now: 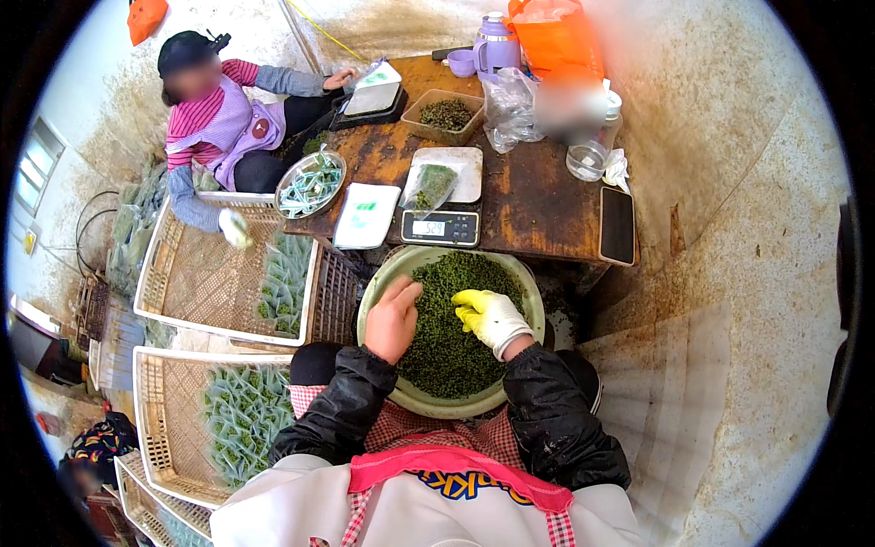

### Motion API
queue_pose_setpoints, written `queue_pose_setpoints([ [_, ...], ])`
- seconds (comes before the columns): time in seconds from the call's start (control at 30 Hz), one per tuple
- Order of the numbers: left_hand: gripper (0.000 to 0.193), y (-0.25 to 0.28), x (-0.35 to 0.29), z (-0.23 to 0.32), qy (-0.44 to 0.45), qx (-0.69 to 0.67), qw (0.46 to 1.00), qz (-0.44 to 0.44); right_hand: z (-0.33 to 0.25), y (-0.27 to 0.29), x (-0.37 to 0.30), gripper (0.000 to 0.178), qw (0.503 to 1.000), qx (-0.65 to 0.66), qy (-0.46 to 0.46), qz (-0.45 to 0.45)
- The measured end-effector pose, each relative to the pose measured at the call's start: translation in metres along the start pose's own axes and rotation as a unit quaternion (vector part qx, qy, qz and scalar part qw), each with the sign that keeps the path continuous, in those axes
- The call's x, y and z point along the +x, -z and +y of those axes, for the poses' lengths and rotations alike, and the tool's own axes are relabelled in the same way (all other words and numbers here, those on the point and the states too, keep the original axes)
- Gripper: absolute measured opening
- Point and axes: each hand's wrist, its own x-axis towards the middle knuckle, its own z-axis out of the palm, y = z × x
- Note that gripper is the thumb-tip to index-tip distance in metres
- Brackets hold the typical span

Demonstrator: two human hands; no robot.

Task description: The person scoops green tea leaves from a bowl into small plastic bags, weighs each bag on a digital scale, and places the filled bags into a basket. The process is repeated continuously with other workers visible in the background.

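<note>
A wide pale-green basin stands between my knees, filled with small round green berries that look like green peppercorns. My bare left hand is over the basin's left side, fingers loosely bent and partly apart, with nothing visible in them. Over the right side hovers my right hand in a white glove with yellow fingers, curved and apart, also showing nothing held. Just beyond the basin, a digital scale carries a clear plastic bag partly filled with green berries.
On the wooden table are white printed packets, a round tray of sachets, a berry tub, a purple jug and a phone. Left, crates hold filled bags. A co-worker sits far left.
</note>
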Motion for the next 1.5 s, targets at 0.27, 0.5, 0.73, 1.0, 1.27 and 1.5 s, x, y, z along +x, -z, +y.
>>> queue_pose_setpoints([
  [0.27, 0.033, 0.001, 0.103, -0.036, -0.189, 0.288, 0.936, 0.069, -0.012, 0.010, -0.006, 0.032, 0.986, -0.148, 0.081, 0.008],
  [0.5, 0.018, 0.007, 0.156, -0.054, -0.297, 0.311, 0.903, -0.014, -0.032, 0.011, -0.016, 0.039, 0.958, -0.243, 0.098, 0.117],
  [0.73, 0.018, 0.030, 0.088, -0.003, -0.307, 0.161, 0.937, -0.040, -0.113, 0.035, -0.026, 0.057, 0.857, -0.428, 0.160, 0.239],
  [1.0, 0.028, 0.033, -0.039, 0.041, -0.200, -0.066, 0.974, -0.082, -0.063, -0.034, -0.041, 0.050, 0.949, -0.305, -0.060, 0.053],
  [1.27, 0.009, 0.067, -0.051, 0.023, -0.104, -0.166, 0.980, -0.028, -0.125, -0.009, -0.066, 0.044, 0.893, -0.438, 0.104, -0.001],
  [1.5, 0.012, 0.099, -0.059, 0.018, -0.130, -0.101, 0.986, -0.003, -0.152, -0.011, -0.052, 0.019, 0.893, -0.418, 0.129, -0.104],
])
